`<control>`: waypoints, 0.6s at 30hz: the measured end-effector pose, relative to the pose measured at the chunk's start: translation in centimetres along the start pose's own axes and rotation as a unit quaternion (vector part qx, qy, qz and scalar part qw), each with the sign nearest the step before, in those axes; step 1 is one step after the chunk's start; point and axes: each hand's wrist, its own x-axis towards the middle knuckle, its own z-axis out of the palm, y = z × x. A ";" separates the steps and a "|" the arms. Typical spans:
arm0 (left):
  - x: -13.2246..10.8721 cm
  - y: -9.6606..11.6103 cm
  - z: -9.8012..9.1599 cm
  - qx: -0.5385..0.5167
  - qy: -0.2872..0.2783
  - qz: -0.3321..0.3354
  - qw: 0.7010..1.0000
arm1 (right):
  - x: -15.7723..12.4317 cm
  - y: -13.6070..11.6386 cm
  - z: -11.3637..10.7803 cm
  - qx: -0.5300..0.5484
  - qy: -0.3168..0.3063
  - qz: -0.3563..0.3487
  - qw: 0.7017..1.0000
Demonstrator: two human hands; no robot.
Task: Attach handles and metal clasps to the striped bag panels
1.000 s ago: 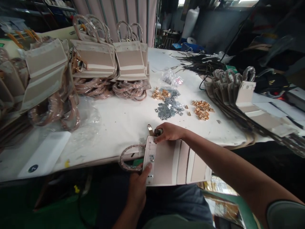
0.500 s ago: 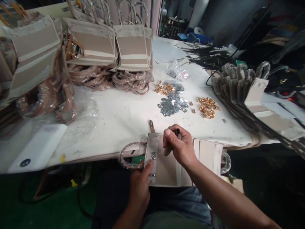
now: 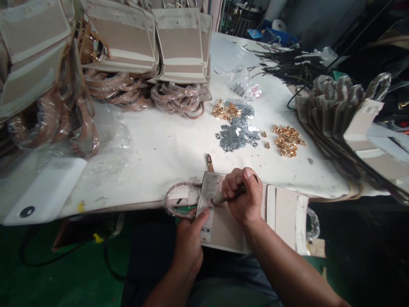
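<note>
A beige handbag body (image 3: 228,226) lies opened out at the table's front edge, its plastic-wrapped handle (image 3: 171,198) pointing left. My left hand (image 3: 190,238) grips the bag's left edge, thumb on top just below a small metal plate (image 3: 210,204). In my right hand (image 3: 244,194), the fingers are wrapped round a stick-like tool (image 3: 220,198) with a dark shaft and a thicker pale end. That end is at the metal plate; whether it touches I cannot tell. A strap with a gold metal tip (image 3: 209,161) sticks out beyond the bag's far edge.
Grey metal plates (image 3: 234,136) lie heaped mid-table, between gold fittings (image 3: 225,110) and another gold pile (image 3: 289,140). Stacked bag bodies (image 3: 179,42) stand at the back left, more bags (image 3: 335,111) at the right. A white plastic piece (image 3: 44,189) rests at the left edge.
My right hand has turned, bringing the tool's pale end left and down to the metal plate. My left hand still holds the bag. The view has shifted slightly.
</note>
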 end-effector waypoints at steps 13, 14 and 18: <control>-0.1 0.2 0.1 0.035 0.011 0.075 0.997 | -1.2 0.3 1.3 -0.215 -0.211 -0.079 0.950; -0.2 0.1 0.1 0.036 0.008 0.076 0.996 | -0.9 0.1 1.6 -0.235 -0.214 -0.055 0.946; -0.1 -0.3 -0.3 0.032 -0.014 0.070 0.997 | 0.8 -0.9 2.7 -0.233 -0.183 0.045 0.954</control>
